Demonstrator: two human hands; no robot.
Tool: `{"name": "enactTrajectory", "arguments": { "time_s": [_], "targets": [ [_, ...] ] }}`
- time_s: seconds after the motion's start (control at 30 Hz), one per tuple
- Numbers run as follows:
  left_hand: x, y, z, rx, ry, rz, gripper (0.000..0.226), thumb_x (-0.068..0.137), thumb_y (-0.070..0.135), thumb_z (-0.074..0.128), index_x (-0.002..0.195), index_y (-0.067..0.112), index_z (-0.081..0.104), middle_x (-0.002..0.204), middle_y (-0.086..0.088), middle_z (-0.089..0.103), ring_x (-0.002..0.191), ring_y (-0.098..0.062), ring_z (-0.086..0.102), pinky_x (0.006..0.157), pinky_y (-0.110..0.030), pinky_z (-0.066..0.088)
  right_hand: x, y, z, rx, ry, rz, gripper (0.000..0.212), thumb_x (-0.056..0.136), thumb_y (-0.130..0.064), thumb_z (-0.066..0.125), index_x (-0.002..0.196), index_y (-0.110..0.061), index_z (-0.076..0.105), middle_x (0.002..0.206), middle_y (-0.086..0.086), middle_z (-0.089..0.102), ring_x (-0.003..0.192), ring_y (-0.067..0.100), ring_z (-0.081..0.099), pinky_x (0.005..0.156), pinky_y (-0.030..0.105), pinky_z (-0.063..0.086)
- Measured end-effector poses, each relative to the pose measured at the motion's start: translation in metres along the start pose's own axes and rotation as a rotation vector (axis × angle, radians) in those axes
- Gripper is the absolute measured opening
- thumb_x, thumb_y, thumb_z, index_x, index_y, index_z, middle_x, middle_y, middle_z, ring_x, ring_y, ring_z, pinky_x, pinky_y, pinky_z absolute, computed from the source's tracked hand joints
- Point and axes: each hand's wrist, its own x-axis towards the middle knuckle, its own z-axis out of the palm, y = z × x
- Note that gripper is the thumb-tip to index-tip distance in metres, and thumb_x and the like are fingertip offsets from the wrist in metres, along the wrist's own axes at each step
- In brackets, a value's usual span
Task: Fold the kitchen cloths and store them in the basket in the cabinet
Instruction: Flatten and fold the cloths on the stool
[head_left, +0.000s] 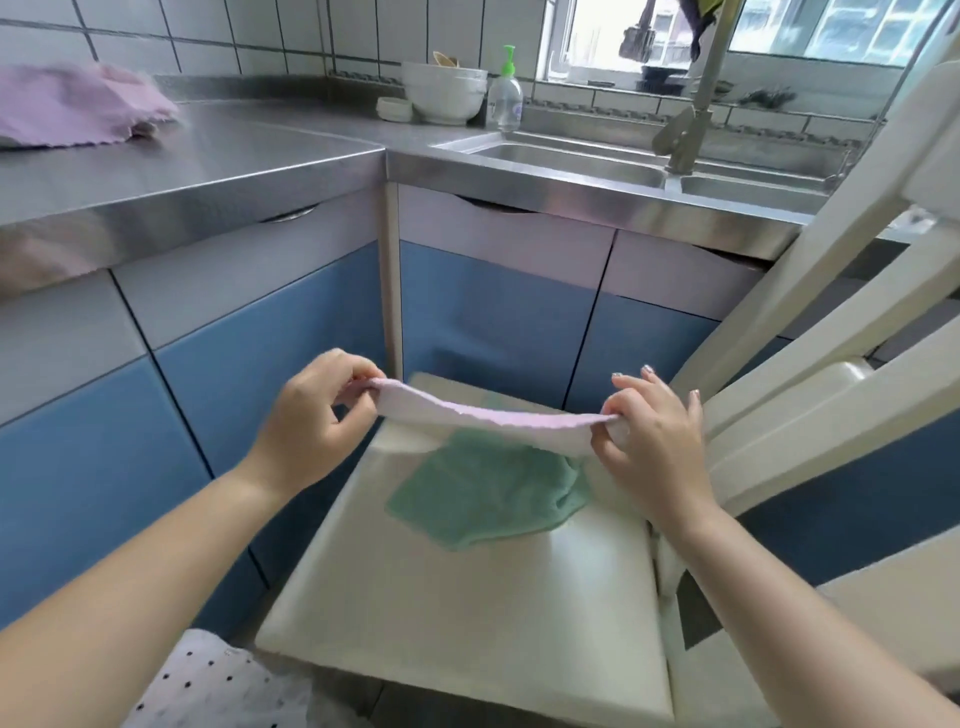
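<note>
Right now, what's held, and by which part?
A pink cloth, stretched above the chair seat: left hand pinches its left end, right hand its right end.

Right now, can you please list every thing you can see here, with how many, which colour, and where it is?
pink cloth: 1, pale pink, stretched between both hands above the chair
green cloth: 1, green, lying on the chair seat
pink cloths on counter: number unclear, pink, counter far left
chair: 1, white, before the cabinets
bowls: stack, white, counter corner
pump bottle: 1, clear with green pump, beside the sink
sink: 1, steel, under the window
faucet: 1, steel, over the sink
cabinet doors: several, blue and grey, closed
left hand: pinches the cloth's left end
right hand: pinches its right end
</note>
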Motion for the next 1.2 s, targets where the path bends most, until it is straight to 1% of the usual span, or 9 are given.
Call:
{"name": "enactTrajectory", "arguments": {
  "time_s": [0.13, 0.23, 0.3, 0.4, 0.57, 0.7, 0.8, 1.0, 1.2],
  "targets": [
    [-0.075, -0.002, 0.006, -0.055, -0.150, -0.033, 0.007, 0.084, 0.025, 0.054, 0.082, 0.024, 0.060, 0.073, 0.013, 0.052, 0.068, -0.010, 0.052, 0.061, -0.020, 0.041, -0.073, 0.001, 0.012, -0.052, -0.140, -0.129, 0.025, 0.063, -0.012, 0.080, 0.073, -0.019, 0.058, 0.105, -0.002, 0.069, 0.116, 0.025, 0.059, 0.101, 0.064, 0.032],
    [-0.127, 0.001, 0.010, -0.093, -0.250, -0.116, 0.007, 0.085, 0.030, 0.054, 0.085, 0.029, 0.061, 0.074, 0.014, 0.055, 0.069, -0.008, 0.054, 0.062, -0.015, 0.041, -0.115, 0.004, 0.020, 0.031, -0.295, -0.192, 0.034, 0.052, -0.006, 0.080, 0.074, -0.019, 0.058, 0.082, -0.008, 0.068, 0.081, 0.018, 0.067, 0.089, 0.042, 0.049],
    [-0.158, 0.001, 0.013, -0.111, -0.267, -0.227, 0.009, 0.083, 0.033, 0.053, 0.086, 0.035, 0.061, 0.078, 0.014, 0.061, 0.073, -0.008, 0.058, 0.062, -0.017, 0.044, -0.133, 0.008, 0.023, 0.066, -0.470, -0.176, 0.031, 0.056, -0.009, 0.076, 0.080, -0.021, 0.061, 0.075, -0.013, 0.064, 0.068, 0.014, 0.060, 0.068, 0.020, 0.046],
    [-0.191, 0.000, 0.017, -0.091, -0.251, -0.373, 0.010, 0.084, 0.029, 0.058, 0.086, 0.038, 0.061, 0.084, 0.017, 0.065, 0.078, -0.005, 0.061, 0.065, -0.018, 0.046, -0.149, 0.017, 0.029, 0.101, -0.623, -0.143, 0.018, 0.075, -0.023, 0.062, 0.092, -0.026, 0.059, 0.086, -0.014, 0.067, 0.079, 0.013, 0.061, 0.059, 0.016, 0.036],
    [-0.197, -0.008, 0.019, -0.105, -0.176, -0.526, 0.013, 0.085, 0.040, 0.059, 0.095, 0.047, 0.057, 0.096, 0.028, 0.063, 0.088, 0.006, 0.060, 0.066, -0.015, 0.048, -0.146, 0.021, 0.040, 0.224, -0.579, 0.013, 0.010, 0.078, -0.023, 0.071, 0.086, -0.024, 0.065, 0.072, -0.011, 0.068, 0.067, 0.012, 0.059, 0.056, 0.010, 0.036],
    [-0.177, -0.028, 0.027, -0.179, -0.101, -0.681, 0.020, 0.087, 0.040, 0.059, 0.102, 0.052, 0.051, 0.097, 0.036, 0.058, 0.093, 0.015, 0.054, 0.070, -0.017, 0.044, -0.121, 0.024, 0.059, 0.437, -0.478, 0.285, 0.014, 0.078, -0.018, 0.072, 0.079, -0.028, 0.062, 0.070, -0.006, 0.065, 0.067, 0.010, 0.058, 0.062, 0.025, 0.043],
    [-0.159, -0.044, 0.036, -0.253, -0.101, -0.751, 0.030, 0.090, 0.026, 0.061, 0.108, 0.047, 0.049, 0.099, 0.025, 0.061, 0.096, 0.009, 0.057, 0.073, -0.012, 0.042, -0.096, 0.023, 0.076, 0.533, -0.401, 0.416, 0.013, 0.080, -0.018, 0.072, 0.081, -0.026, 0.061, 0.076, 0.003, 0.068, 0.074, 0.022, 0.061, 0.069, 0.040, 0.047],
    [-0.127, -0.073, 0.054, -0.270, -0.046, -0.855, 0.020, 0.090, 0.030, 0.061, 0.105, 0.039, 0.054, 0.100, 0.017, 0.064, 0.095, 0.005, 0.059, 0.069, -0.014, 0.043, -0.061, 0.025, 0.107, 0.448, -0.382, 0.479, 0.009, 0.081, -0.024, 0.070, 0.082, -0.022, 0.062, 0.075, -0.007, 0.065, 0.072, 0.012, 0.056, 0.054, 0.011, 0.035],
    [-0.108, -0.095, 0.068, -0.140, -0.077, -0.845, 0.012, 0.089, 0.033, 0.060, 0.100, 0.035, 0.056, 0.095, 0.015, 0.064, 0.093, -0.004, 0.060, 0.071, -0.023, 0.044, -0.050, 0.031, 0.123, 0.307, -0.445, 0.488, 0.011, 0.083, -0.031, 0.067, 0.078, -0.025, 0.058, 0.072, -0.014, 0.059, 0.075, 0.013, 0.054, 0.053, 0.015, 0.032]
  ]
}}
